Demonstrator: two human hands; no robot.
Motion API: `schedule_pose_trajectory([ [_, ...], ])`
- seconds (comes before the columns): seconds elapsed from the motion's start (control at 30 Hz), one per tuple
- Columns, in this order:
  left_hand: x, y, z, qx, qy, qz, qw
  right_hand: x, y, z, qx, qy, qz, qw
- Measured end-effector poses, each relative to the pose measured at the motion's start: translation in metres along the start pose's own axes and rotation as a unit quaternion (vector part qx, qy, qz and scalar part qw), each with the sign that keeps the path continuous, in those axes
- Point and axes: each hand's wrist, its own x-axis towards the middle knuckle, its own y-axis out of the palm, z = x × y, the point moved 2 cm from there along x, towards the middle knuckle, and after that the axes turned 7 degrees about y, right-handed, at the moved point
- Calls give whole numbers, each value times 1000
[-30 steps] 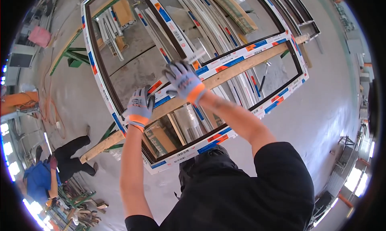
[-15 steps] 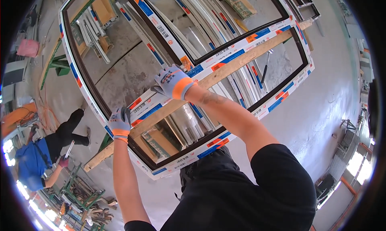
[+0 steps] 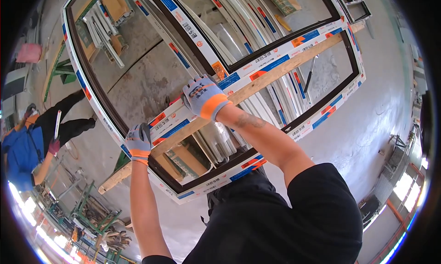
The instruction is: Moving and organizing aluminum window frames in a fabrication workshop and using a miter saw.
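The far side of the frame (image 3: 189, 27) is cut off by the upper edge of the view; its near rail (image 3: 209, 181) shows whole at the left and right, though the person's right forearm (image 3: 262, 130) crosses in front of part of it; the gloved fingertips are hard to make out, those of the right hand (image 3: 204, 97) being turned down out of sight; the strips (image 3: 239, 16) on the floor (image 3: 142, 82) are partly hidden beneath the frame; a co-worker (image 3: 23, 149) at the far left is bent and smeared by the rim of the view, a pale stick (image 3: 58, 125) at one gloved hand.

The right hand lies on the crossbar (image 3: 274, 58), just left of where the middle bar meets it, the palm down and the fingers bent close together over the far edge; the left hand (image 3: 138, 140) is at the crossbar's left end, beside the left rail, its fingers bent and the thumb side to the right; both touch the frame, but whether either grips it or only rests there I cannot tell.

The frame lies flat in front of the person, over a wooden beam (image 3: 257, 84) that runs from near left to far right; a tool (image 3: 311, 73) with a dark handle shows through the right opening.
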Motion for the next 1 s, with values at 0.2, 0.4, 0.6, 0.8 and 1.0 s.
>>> schedule_pose_trajectory([
  [0.2,-8,3,10,19,32,-30,999,-2,17,3,14,-8,-38,999],
  [0.4,-4,-4,6,7,22,-8,1000,-7,10,7,10,5,-96,995],
  [0.6,-4,1,-7,52,19,36,998,-15,17,5,9,15,-115,993],
  [0.8,-19,17,-15,100,-23,-78,992,-9,20,13,2,20,-116,993],
  [1.0,-18,-28,-29,83,-169,143,972,-5,26,51,-125,59,8,990],
])
